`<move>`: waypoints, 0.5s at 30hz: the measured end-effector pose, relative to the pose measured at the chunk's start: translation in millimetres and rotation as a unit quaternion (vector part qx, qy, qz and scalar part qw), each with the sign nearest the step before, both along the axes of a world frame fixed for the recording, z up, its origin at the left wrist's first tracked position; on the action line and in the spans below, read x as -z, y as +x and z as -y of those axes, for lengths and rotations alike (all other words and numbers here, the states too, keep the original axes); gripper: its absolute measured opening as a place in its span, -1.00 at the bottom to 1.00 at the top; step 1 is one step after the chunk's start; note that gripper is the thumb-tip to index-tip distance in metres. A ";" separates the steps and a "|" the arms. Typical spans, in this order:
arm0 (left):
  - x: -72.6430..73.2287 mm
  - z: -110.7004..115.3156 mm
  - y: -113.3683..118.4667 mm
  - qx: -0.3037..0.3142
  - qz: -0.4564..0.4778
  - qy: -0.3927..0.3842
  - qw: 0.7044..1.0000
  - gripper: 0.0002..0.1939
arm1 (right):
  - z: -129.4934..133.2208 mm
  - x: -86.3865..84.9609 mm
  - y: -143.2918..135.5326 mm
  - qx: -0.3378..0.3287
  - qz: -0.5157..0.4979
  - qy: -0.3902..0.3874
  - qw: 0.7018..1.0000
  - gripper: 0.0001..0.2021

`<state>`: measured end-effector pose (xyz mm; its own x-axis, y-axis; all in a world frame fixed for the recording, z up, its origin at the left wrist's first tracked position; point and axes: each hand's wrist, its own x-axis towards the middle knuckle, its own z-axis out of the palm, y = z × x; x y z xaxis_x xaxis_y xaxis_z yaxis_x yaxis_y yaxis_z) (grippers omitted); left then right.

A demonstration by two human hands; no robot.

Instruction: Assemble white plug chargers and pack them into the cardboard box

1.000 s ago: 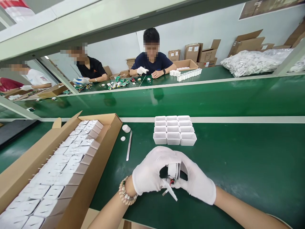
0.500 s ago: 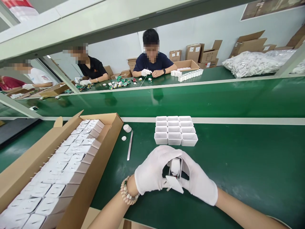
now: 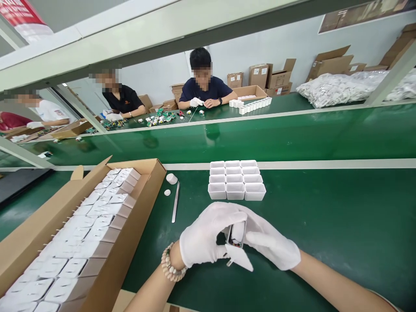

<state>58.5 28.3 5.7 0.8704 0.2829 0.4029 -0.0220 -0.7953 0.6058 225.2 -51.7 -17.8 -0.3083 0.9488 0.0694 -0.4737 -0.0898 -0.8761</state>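
Note:
My left hand (image 3: 206, 234), in a white glove, is closed around a small white plug charger case (image 3: 241, 229). Its lid (image 3: 239, 256) hangs off the near end with metal prongs showing under it. Inside the opening I see a white block and a bit of circuitry. My right hand (image 3: 271, 245), also gloved, holds the case from the right; its thumb lies along that side and its other fingers are partly hidden. Just beyond my hands stand white open-topped housings (image 3: 255, 191) in rows. Tweezers (image 3: 175, 202) lie to the left, near a white roll (image 3: 171, 178) and a small white disc (image 3: 167, 192).
A long cardboard box (image 3: 143, 216) filled with white pronged charger cases takes up the left. A pale ledge (image 3: 308, 164) runs along the bench's back. Across it, co-workers sit at a green table with circuit parts (image 3: 160, 117), white housings (image 3: 256, 105) and a plastic bag (image 3: 338, 89).
The case has tilted between my hands and its lid hangs slightly lower. My right thumb has shifted onto the case's right side. The whole view has moved slightly.

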 end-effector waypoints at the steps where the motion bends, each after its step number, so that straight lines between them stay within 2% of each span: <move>1: 0.4 0.1 1.2 0.005 -0.003 0.004 1.000 -0.44 | 0.5 0.3 -0.2 0.007 0.010 -0.001 1.000 -0.45; 3: 1.0 0.5 3.6 0.011 -0.006 0.015 1.000 -0.56 | 1.5 3.3 -1.4 0.026 0.034 -0.004 0.999 -0.47; 5: 1.4 1.1 4.9 0.011 -0.010 0.024 1.000 -0.58 | 2.3 7.3 -2.4 0.046 0.045 -0.008 0.998 -0.50; 9: 0.7 2.3 3.8 0.002 -0.014 0.044 0.999 -0.33 | 2.9 11.1 -1.9 0.077 0.051 0.001 0.996 -0.50; 12: 1.3 3.0 1.6 -0.007 -0.023 0.056 0.998 -0.30 | 2.8 10.2 -1.6 0.090 0.057 0.005 0.994 -0.49; 15: 8.0 4.2 2.4 -0.020 -0.022 0.068 0.997 -0.23 | 3.6 10.4 -3.3 0.100 0.047 0.001 0.994 -0.53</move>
